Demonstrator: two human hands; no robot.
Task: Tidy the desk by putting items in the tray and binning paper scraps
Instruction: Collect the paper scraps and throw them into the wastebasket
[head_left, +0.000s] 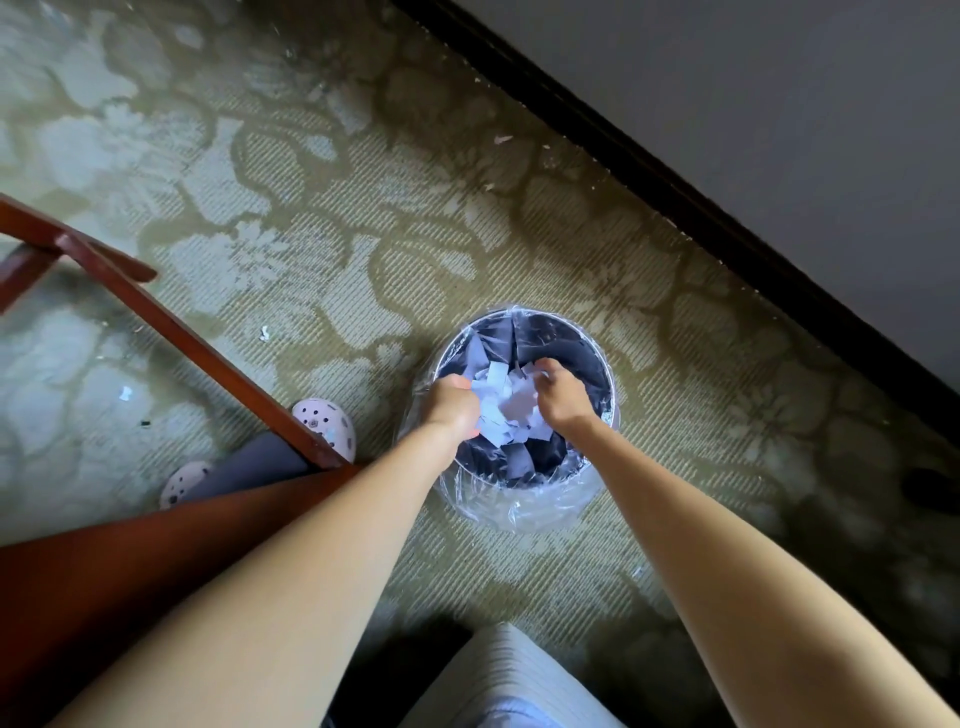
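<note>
A round dark bin (605, 364) lined with a clear plastic bag stands on the carpet below me. Both my arms reach down over its mouth. My left hand (451, 402) and my right hand (563, 392) have their fingers curled around a bunch of white paper scraps (506, 402), held between them just above the opening. More white scraps (519, 460) lie lower inside the bin. The fingertips are partly hidden by the paper.
A reddish wooden desk edge and leg (171, 332) run along the left. Pink perforated clogs (324, 423) stand beside the bin. Small white scraps (264, 332) lie on the patterned carpet. A dark skirting board (675, 202) and wall run along the upper right.
</note>
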